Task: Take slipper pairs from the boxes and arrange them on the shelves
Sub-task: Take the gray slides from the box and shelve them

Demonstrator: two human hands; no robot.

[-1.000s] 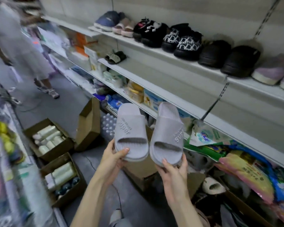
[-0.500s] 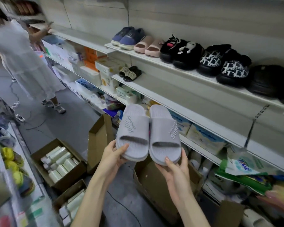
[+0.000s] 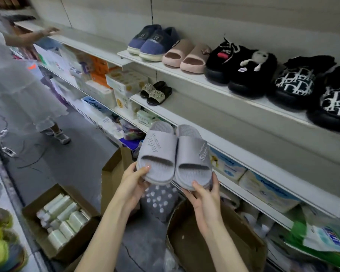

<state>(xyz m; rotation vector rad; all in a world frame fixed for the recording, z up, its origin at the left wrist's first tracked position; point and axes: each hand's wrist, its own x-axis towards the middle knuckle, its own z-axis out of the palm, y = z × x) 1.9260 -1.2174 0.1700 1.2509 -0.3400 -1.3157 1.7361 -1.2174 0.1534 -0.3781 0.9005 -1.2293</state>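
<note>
I hold a pair of pale lilac slide slippers side by side in front of the shelves. My left hand (image 3: 135, 182) grips the heel of the left slipper (image 3: 157, 152), thumb on top. My right hand (image 3: 206, 199) grips the heel of the right slipper (image 3: 192, 156) the same way. The pair hovers just before the front edge of the middle shelf (image 3: 204, 116), which carries a small studded black pair (image 3: 156, 92) at its left end. An open cardboard box (image 3: 214, 244) lies below my hands.
The top shelf (image 3: 184, 75) holds blue shoes (image 3: 151, 43), pink slides (image 3: 186, 55) and black fluffy slippers (image 3: 241, 67). A person in white (image 3: 18, 79) stands at the left, reaching to a shelf. A box of bottles (image 3: 59, 218) sits on the floor.
My view has swung left and moved closer to the shelves. The two slippers have come together, touching side by side, and sit higher against the middle shelf. Both grips are unchanged.
</note>
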